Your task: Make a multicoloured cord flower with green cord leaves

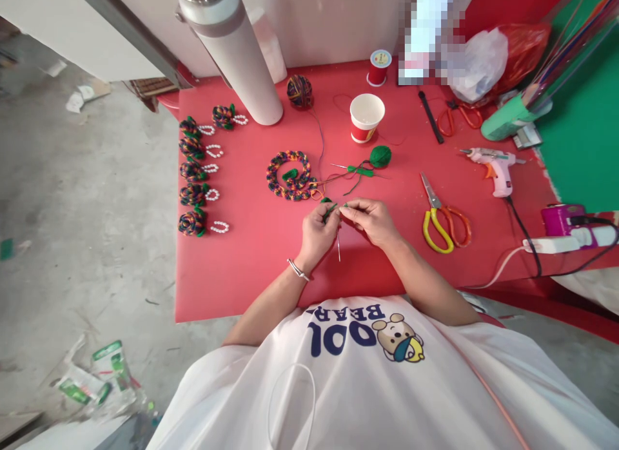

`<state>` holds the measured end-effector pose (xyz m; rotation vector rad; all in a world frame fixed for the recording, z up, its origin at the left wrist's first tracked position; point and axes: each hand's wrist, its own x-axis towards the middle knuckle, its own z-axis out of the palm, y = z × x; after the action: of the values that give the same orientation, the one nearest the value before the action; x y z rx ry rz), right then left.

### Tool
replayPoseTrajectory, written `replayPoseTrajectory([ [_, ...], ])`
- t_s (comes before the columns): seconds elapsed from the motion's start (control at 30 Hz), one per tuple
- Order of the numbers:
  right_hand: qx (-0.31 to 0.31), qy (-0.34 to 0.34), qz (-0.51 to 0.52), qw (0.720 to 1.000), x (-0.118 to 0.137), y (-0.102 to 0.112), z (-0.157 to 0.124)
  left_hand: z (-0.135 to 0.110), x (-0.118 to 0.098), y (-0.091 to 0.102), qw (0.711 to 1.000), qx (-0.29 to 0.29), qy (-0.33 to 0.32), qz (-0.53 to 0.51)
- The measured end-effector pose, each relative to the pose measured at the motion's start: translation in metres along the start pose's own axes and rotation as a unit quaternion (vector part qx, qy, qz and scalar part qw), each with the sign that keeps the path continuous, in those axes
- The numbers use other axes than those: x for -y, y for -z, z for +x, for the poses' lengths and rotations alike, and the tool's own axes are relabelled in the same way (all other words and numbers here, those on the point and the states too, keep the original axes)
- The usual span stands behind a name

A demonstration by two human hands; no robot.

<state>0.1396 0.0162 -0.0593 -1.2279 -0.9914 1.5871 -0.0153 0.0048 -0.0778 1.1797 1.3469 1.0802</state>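
Both my hands meet over the red table near its front edge. My left hand is closed in a pinch on a small green crochet piece. My right hand is closed on a thin metal crochet hook whose shaft points down toward me. Green yarn runs from the piece to a green yarn ball. Just beyond my hands lies a multicoloured crochet ring with a green bit inside it.
Several multicoloured crochet flowers with pearl loops line the table's left side. Yellow and orange scissors, a pink glue gun, a paper cup, a red thread spool, a multicoloured yarn ball and a white cylinder stand around.
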Motion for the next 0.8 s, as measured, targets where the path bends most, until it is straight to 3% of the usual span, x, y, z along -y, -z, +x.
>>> replayPoseTrajectory([
  [0.23, 0.085, -0.053, 0.073, 0.992, -0.0007, 0.0047, 0.0023, 0.0008, 0.0015, -0.0041, 1.0, -0.009, -0.007, -0.025],
  [0.43, 0.115, -0.044, -0.051, 0.991, 0.0009, 0.0031, 0.0003, 0.0, 0.0007, 0.0016, 0.997, -0.074, -0.034, -0.005],
  [0.63, 0.082, -0.053, 0.112, 0.989, -0.0022, 0.0079, 0.0018, -0.0018, 0.0002, -0.0021, 0.999, -0.028, -0.019, -0.011],
  [0.8, 0.121, -0.106, 0.169, 0.972, -0.0023, 0.009, 0.0021, -0.0003, -0.001, -0.0024, 0.998, -0.04, -0.037, -0.01],
])
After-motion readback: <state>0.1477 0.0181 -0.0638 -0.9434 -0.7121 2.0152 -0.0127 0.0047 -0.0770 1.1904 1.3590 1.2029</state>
